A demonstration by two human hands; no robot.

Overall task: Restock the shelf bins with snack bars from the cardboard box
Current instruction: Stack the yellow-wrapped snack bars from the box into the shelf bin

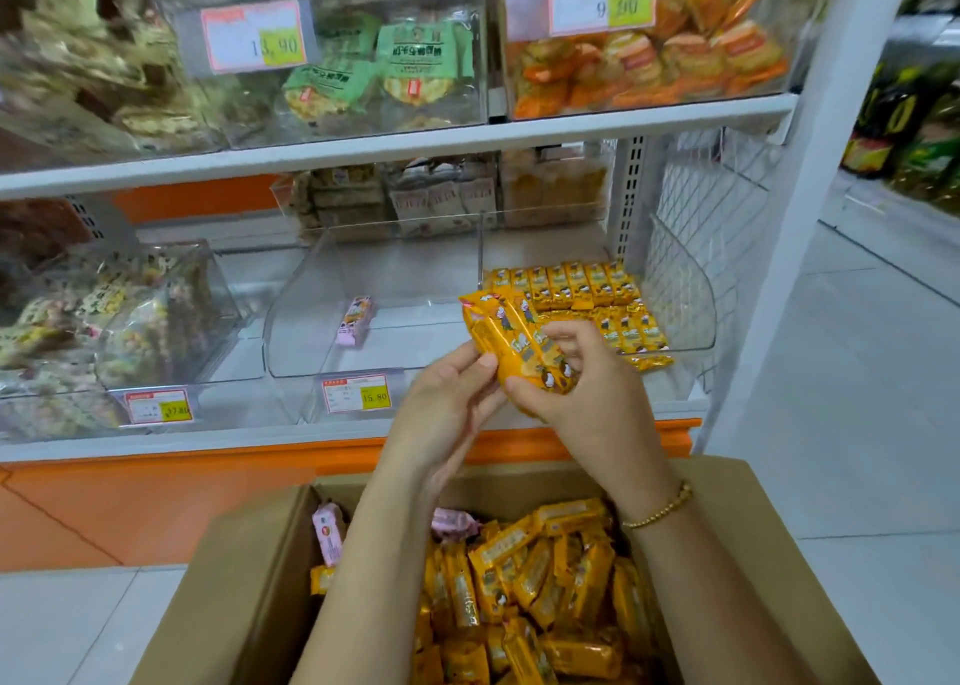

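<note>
The left hand [447, 403] pinches the yellow snack bars [511, 338] from the left. The right hand [584, 385] curls round their lower end, above the cardboard box's [244, 554] far edge.

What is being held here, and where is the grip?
Both the left hand and right hand hold a small bundle of yellow snack bars by its lower end; the upper end sticks out free.

Yellow snack bars [511, 344] tilted above the open cardboard box [234, 570].
</note>
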